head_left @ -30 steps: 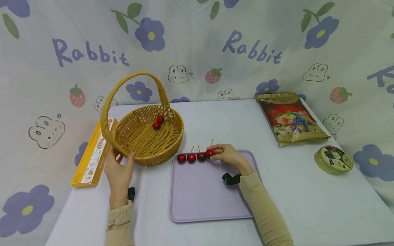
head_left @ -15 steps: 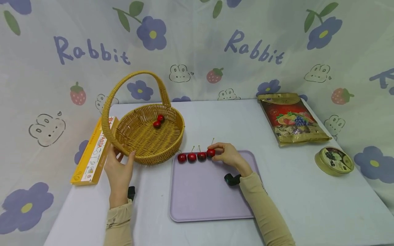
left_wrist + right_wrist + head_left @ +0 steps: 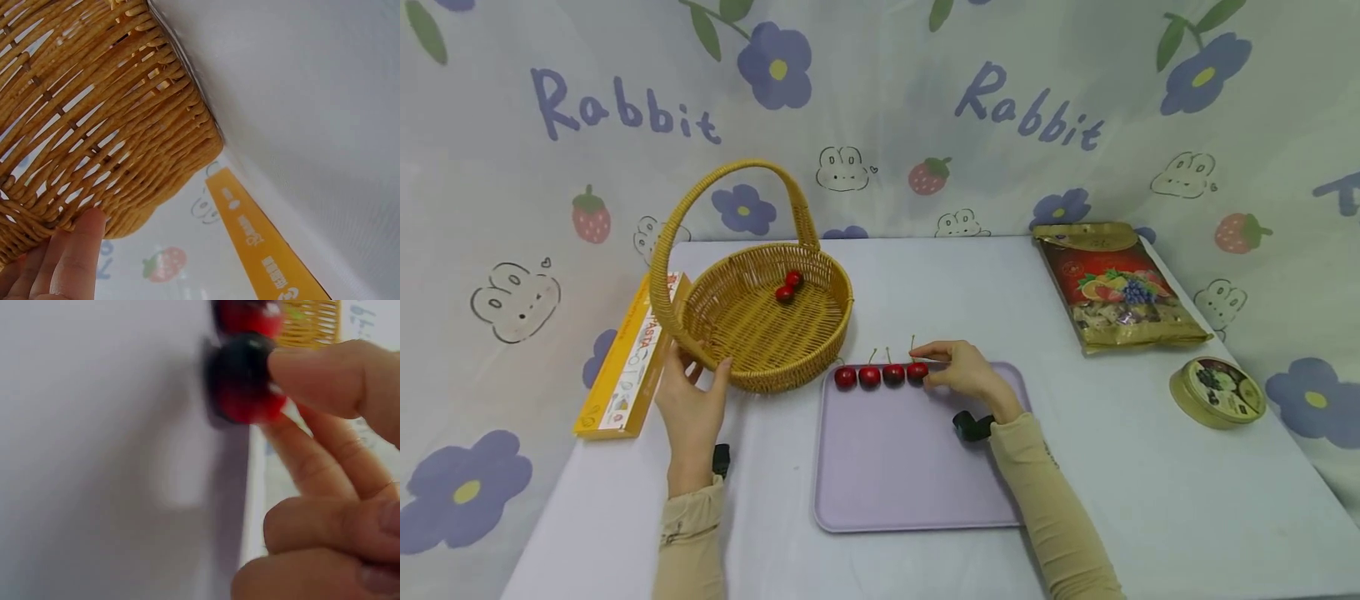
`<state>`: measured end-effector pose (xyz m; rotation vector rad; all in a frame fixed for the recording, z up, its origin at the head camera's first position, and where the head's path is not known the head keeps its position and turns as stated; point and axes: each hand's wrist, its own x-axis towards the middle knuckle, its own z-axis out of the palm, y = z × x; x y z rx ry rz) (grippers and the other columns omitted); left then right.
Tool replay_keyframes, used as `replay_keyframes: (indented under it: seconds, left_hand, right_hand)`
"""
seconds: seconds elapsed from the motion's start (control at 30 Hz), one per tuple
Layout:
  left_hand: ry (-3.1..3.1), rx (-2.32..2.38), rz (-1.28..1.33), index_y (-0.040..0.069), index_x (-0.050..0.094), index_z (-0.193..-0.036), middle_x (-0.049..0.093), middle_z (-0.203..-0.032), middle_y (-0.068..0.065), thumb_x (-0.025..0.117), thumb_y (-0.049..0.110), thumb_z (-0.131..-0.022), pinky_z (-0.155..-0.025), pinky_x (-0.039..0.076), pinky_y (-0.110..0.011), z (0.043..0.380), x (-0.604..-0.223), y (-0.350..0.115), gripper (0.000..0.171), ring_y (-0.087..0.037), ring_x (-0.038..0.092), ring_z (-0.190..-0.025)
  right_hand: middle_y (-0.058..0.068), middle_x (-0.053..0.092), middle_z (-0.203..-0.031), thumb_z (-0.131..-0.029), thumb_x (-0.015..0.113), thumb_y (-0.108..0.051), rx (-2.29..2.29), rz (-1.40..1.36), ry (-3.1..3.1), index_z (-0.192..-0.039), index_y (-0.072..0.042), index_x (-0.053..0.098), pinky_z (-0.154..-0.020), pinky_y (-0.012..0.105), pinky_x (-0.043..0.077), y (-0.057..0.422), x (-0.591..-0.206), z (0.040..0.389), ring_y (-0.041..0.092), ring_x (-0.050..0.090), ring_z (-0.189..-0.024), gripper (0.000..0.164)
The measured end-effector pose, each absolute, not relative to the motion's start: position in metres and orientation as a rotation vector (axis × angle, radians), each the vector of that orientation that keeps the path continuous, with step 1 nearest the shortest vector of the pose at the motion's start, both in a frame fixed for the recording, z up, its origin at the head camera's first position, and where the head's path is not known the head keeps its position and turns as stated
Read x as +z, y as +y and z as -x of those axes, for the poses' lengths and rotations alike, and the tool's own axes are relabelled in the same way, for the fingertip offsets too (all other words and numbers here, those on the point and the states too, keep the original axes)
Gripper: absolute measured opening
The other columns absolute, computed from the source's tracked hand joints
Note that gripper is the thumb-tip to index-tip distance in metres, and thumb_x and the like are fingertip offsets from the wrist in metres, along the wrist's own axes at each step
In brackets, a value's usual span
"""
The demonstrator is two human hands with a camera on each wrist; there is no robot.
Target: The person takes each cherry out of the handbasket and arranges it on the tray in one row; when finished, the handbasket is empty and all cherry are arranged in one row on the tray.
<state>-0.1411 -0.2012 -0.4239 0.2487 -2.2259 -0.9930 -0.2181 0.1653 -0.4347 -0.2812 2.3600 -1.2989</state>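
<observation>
In the head view my left hand rests against the outer left front of a round wicker basket with a tall handle. Its fingers lie fairly straight along the weave in the left wrist view, thumb spread apart. Two red cherries are inside the basket. With thumb and index finger my right hand pinches a dark red cherry, stem up, at the back edge of a lilac tray. Three more cherries line up to its left. The right wrist view shows my thumb against the cherry.
A yellow pasta box lies left of the basket. Far right are a red and gold fruit-printed bag and a round gold tin. A printed cloth hangs behind the white-covered table.
The pinched cherry has come down slightly, level with the others in the row, and my right fingers have loosened a little around it. My left hand stays at the basket.
</observation>
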Motion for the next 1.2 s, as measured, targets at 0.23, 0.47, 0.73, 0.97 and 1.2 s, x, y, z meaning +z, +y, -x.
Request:
replay_keyframes:
  seconds: [0.23, 0.47, 0.73, 0.97, 1.2]
  left_hand:
    - [-2.225, -1.01, -0.234, -0.006, 0.048, -0.133, 0.062, -0.121, -0.021, 0.074, 0.006, -0.084, -0.093, 0.054, -0.051, 0.143, -0.42, -0.2, 0.057, -0.036, 0.06, -0.115]
    - [-2.235, -1.024, -0.259, -0.005, 0.047, -0.134, 0.062, -0.122, -0.02, 0.074, 0.008, -0.084, -0.093, 0.054, -0.05, 0.14, -0.421, -0.2, 0.059, -0.035, 0.059, -0.116]
    - [-2.233, -1.023, -0.257, -0.005, 0.047, -0.134, 0.061, -0.122, -0.022, 0.075, 0.008, -0.084, -0.094, 0.054, -0.051, 0.14, -0.424, -0.202, 0.059, -0.036, 0.059, -0.117]
    - [-2.237, -1.012, -0.268, -0.006, 0.047, -0.135, 0.059, -0.124, -0.025, 0.076, 0.009, -0.083, -0.093, 0.054, -0.052, 0.138, -0.422, -0.202, 0.061, -0.037, 0.059, -0.116]
    - [-2.253, -1.019, -0.255, -0.006, 0.046, -0.135, 0.059, -0.124, -0.026, 0.076, 0.009, -0.084, -0.093, 0.054, -0.052, 0.137, -0.421, -0.202, 0.061, -0.038, 0.059, -0.116]
  right_hand:
    - [0.004, 0.06, -0.137, -0.093, 0.066, -0.022, -1.54, 0.174, 2.304, -0.13, -0.017, 0.063, -0.114, 0.048, 0.035, 0.164, -0.407, 0.233, 0.022, 0.05, -0.133, 0.038]
    - [-0.004, 0.062, -0.133, -0.094, 0.062, -0.04, -1.588, 0.123, 2.171, -0.127, -0.029, 0.064, -0.053, 0.023, 0.024, 0.133, -0.377, 0.259, 0.009, 0.03, -0.057, 0.035]
    - [-0.006, 0.064, -0.115, -0.094, 0.063, -0.036, -1.633, 0.144, 2.045, -0.131, -0.024, 0.062, -0.041, 0.018, 0.019, 0.09, -0.358, 0.279, 0.007, 0.017, -0.045, 0.039]
    - [-0.009, 0.053, -0.091, -0.093, 0.064, -0.038, -1.643, 0.092, 1.957, -0.132, -0.021, 0.062, -0.043, 0.017, 0.022, 0.045, -0.348, 0.286, 0.005, 0.02, -0.045, 0.042]
    - [-0.01, 0.034, -0.049, -0.093, 0.065, -0.034, -1.639, 0.069, 1.933, -0.125, -0.019, 0.067, -0.044, 0.02, 0.023, 0.007, -0.347, 0.291, 0.006, 0.021, -0.042, 0.036]
